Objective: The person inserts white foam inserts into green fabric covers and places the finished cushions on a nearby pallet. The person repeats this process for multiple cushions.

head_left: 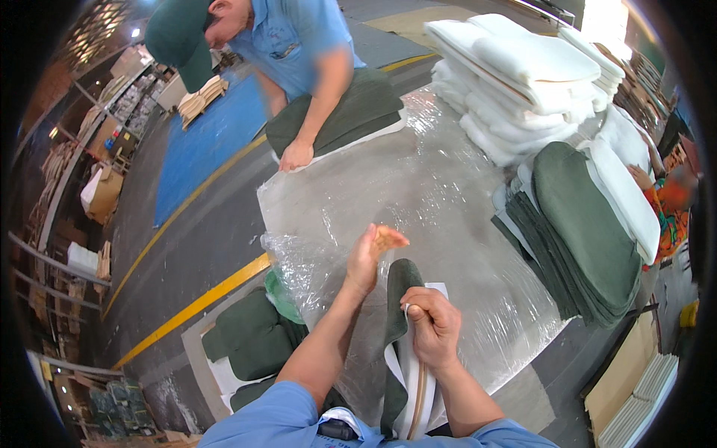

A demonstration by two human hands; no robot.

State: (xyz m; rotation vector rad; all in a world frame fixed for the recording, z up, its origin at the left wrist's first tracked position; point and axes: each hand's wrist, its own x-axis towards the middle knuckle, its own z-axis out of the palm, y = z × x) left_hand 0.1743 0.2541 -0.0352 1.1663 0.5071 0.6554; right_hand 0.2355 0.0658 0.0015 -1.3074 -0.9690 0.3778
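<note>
The right hand (435, 326) is closed in a fist around the white edge of a green cushion cover (401, 340) that stands on edge at the near side of the tabletop (388, 187), so its grip is tight on the fabric; a tan strip (418, 399) hangs down from under that fist. The left hand (371, 257) is raised just above and to the left of the cover, palm flat and fingers stretched out, a wide open grip holding nothing, its fingertips blurred. The tabletop is wrapped in clear plastic sheet (455, 246) that bunches in crinkles at the near left corner. Across it, another person in a blue shirt leans with one hand (296, 155) pressed on a folded green cushion (340, 112). At the far right sits a stack of white foam pads (523, 75), and beside it a pile of green covers (582, 231) with white pieces. On the floor to the left lie more green cushions (250, 336) next to a yellow floor line (194, 306)
</note>
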